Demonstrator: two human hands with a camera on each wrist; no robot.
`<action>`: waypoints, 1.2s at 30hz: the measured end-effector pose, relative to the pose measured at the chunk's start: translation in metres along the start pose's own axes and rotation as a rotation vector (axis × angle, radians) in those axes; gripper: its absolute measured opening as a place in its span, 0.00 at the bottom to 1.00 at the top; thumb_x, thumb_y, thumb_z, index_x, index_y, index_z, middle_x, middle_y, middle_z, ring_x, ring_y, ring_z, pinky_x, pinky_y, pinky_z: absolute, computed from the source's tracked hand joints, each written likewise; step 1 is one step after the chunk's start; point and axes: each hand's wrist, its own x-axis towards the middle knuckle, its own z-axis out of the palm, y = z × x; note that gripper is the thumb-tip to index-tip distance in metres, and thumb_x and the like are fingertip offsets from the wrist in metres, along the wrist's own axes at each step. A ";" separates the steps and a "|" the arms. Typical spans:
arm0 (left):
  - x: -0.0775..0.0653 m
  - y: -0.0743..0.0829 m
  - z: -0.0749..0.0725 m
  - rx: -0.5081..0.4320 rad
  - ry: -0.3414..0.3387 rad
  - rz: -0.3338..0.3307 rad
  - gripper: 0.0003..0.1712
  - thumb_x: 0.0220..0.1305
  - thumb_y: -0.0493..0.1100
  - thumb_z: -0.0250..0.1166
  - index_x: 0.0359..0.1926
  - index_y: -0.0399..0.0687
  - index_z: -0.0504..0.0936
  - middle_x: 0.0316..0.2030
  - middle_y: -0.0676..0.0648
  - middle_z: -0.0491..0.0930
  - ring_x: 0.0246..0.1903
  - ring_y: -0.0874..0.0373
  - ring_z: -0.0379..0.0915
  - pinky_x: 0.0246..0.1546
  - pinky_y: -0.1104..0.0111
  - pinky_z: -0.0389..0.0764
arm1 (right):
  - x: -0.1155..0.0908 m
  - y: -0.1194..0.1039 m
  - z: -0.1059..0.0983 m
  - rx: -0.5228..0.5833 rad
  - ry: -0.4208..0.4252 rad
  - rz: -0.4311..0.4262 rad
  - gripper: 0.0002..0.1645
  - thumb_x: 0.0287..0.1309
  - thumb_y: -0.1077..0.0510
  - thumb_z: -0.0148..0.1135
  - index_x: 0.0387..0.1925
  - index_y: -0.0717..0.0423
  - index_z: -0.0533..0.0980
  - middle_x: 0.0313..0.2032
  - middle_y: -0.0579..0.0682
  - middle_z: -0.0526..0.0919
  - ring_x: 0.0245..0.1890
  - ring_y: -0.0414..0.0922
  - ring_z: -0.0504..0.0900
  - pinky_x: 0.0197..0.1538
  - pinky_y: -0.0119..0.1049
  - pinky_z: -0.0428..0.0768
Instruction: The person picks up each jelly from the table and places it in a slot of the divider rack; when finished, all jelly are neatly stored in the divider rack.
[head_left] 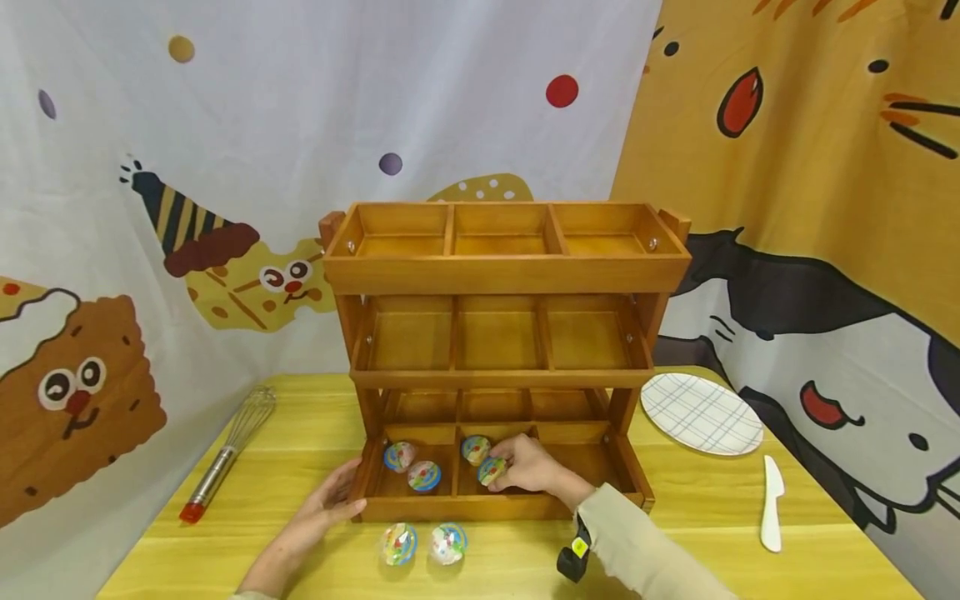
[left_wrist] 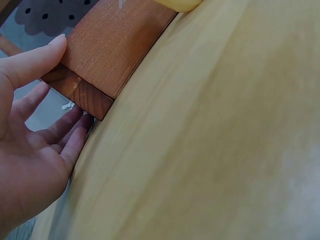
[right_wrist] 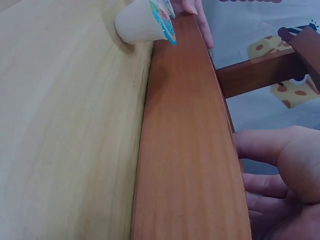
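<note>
A three-tier wooden rack (head_left: 507,275) with divided trays stands on the table. My right hand (head_left: 525,463) reaches into the middle compartment of the bottom tray and pinches a small jelly cup (head_left: 492,472) with a printed lid. Another jelly cup (head_left: 476,450) lies right beside it. In the right wrist view, the tray's front board (right_wrist: 185,130) hides what the right hand (right_wrist: 280,180) holds. My left hand (head_left: 324,507) rests at the bottom tray's left front corner. In the left wrist view, its thumb (left_wrist: 37,62) touches the wooden corner (left_wrist: 85,95), with fingers spread along the side.
Two jelly cups (head_left: 423,476) lie in the bottom tray's left compartment. Two more cups (head_left: 448,543) stand on the table (head_left: 300,433) before the rack. A whisk (head_left: 228,454) lies left; a checked plate (head_left: 701,414) and white knife (head_left: 772,504) lie right. Printed curtains hang behind.
</note>
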 end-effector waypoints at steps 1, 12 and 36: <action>0.000 -0.001 0.000 0.001 0.001 0.000 0.38 0.57 0.43 0.58 0.66 0.53 0.51 0.64 0.36 0.53 0.62 0.37 0.49 0.56 0.43 0.59 | 0.001 -0.001 0.001 -0.008 0.002 0.005 0.31 0.35 0.56 0.72 0.46 0.63 0.75 0.46 0.56 0.78 0.40 0.47 0.74 0.42 0.41 0.76; 0.000 -0.005 -0.003 -0.008 -0.002 0.015 0.38 0.57 0.42 0.58 0.66 0.52 0.51 0.64 0.36 0.53 0.62 0.38 0.49 0.58 0.45 0.59 | -0.001 -0.009 -0.002 -0.141 -0.025 0.002 0.32 0.35 0.59 0.72 0.47 0.68 0.73 0.46 0.62 0.78 0.48 0.56 0.75 0.50 0.47 0.74; 0.002 -0.004 -0.003 -0.017 -0.025 0.042 0.37 0.59 0.41 0.57 0.66 0.51 0.50 0.64 0.35 0.53 0.62 0.38 0.50 0.58 0.47 0.60 | -0.051 -0.017 0.085 0.408 0.000 -0.187 0.27 0.44 0.58 0.67 0.48 0.62 0.71 0.46 0.58 0.78 0.44 0.42 0.77 0.45 0.25 0.76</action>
